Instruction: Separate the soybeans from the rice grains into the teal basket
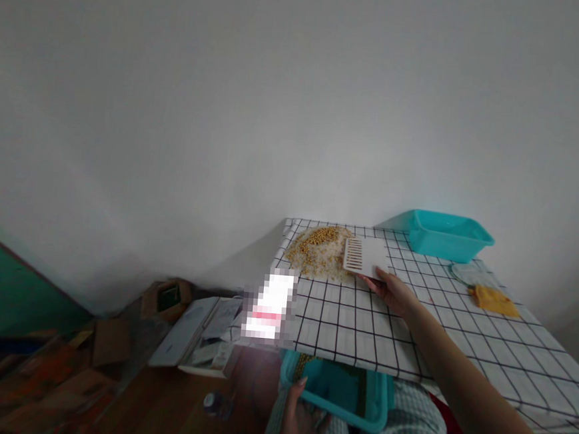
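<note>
My right hand (390,292) grips the near right edge of a flat white comb-like scraper (374,256), its slotted teeth facing left. Those teeth meet the right side of a spread-out pile of white rice-like grains and yellow beans (316,254) on the table. Below the table's front edge, a teal plastic basin (341,414) rests over my lap. My left hand (298,425) holds its near left rim, thumb over the edge. Some yellow beans show inside the basin at its far left; the table edge hides part of it.
The table has a white cloth with a black grid (342,318). At its back right stands a second teal basin (448,236), near a yellow cloth (496,301). A blurred bright patch covers the left edge. Boxes (210,334) and a bottle (213,402) are on the floor.
</note>
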A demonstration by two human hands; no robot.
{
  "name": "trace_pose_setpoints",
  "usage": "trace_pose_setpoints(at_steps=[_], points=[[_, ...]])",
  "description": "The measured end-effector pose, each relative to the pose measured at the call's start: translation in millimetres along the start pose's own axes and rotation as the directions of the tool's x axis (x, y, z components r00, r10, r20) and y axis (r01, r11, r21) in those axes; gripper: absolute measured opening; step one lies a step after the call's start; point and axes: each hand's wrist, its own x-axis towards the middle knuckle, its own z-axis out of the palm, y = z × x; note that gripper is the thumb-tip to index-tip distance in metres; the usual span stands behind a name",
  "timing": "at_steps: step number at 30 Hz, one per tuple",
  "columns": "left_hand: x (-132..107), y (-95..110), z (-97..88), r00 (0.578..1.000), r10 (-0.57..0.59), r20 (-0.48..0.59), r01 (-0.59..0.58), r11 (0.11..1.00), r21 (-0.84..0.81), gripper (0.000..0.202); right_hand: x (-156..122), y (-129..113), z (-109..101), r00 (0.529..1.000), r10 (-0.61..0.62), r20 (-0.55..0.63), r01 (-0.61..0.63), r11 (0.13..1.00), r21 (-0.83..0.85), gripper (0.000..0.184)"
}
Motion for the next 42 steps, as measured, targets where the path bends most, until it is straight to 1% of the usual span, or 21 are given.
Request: trace_pose_setpoints(at_steps=[2, 6, 8, 12, 16, 23, 28, 32, 35, 40, 42], points=[[1.8, -0.8, -1.1, 1.0, 0.007, -0.013, -0.007, 1.0, -0.001, 0.062, -0.1, -0.2, 0.0, 1.0, -0.003, -0.004, 0.003, 1.0, 0.006, 0.027], [5.0, -2.1, -4.5, 1.0, -0.001, 0.014, 0.001, 1.0, 0.003, 0.065, -1.7, -0.9, 1.3, 0.999, -0.038, 0.007, 0.038, 0.999, -0.004, 0.024], [6.0, -2.4, -5.1, 1.0, -0.005, 0.009, 0.005, 1.0, 0.006, 0.065, -2.9, -1.3, 2.4, 0.999, -0.048, 0.006, 0.048, 0.999, -0.012, 0.024], [6.3, -3.2, -3.8, 1.0, -0.002, -0.024, 0.001, 1.0, -0.011, 0.061, -3.8, -1.7, 3.9, 0.999, -0.046, -0.013, 0.046, 0.999, -0.011, 0.023], [5.6, -3.9, -2.3, 1.0, 0.008, -0.015, -0.008, 1.0, -0.015, 0.06, -3.1, -1.3, 3.2, 0.999, -0.037, -0.002, 0.037, 0.999, -0.007, 0.022], [5.0, -4.4, -1.5, 1.0, -0.003, -0.008, 0.003, 1.0, -0.006, 0.06, -3.3, -1.1, 2.5, 0.999, -0.04, -0.014, 0.04, 0.999, -0.013, 0.026], [6.1, -6.8, -0.7, 0.999, 0.009, -0.039, -0.009, 1.0, 0.0, 0.06, -3.7, -2.8, 2.6, 0.999, -0.049, -0.011, 0.048, 0.999, -0.005, 0.025], [7.3, -7.2, -3.8, 1.0, -0.024, 0.009, 0.024, 1.0, 0.011, 0.062, -3.9, -2.9, 2.4, 0.999, -0.053, 0.011, 0.053, 0.999, -0.008, 0.021], [7.5, -7.2, -6.8, 0.998, -0.037, 0.046, 0.037, 0.999, 0.004, 0.063, -5.4, -2.6, 1.3, 0.999, -0.045, -0.001, 0.045, 0.999, -0.011, 0.02], [5.9, -7.2, -5.5, 1.0, -0.017, 0.025, 0.017, 1.0, -0.012, 0.059, -7.8, -1.6, -2.7, 0.998, -0.024, 0.062, 0.025, 0.999, -0.024, 0.02], [4.8, -6.9, -3.5, 0.999, -0.025, 0.035, 0.026, 0.999, -0.019, 0.061, -7.6, -1.1, -3.9, 0.998, -0.028, 0.049, 0.029, 0.999, -0.021, 0.02]])
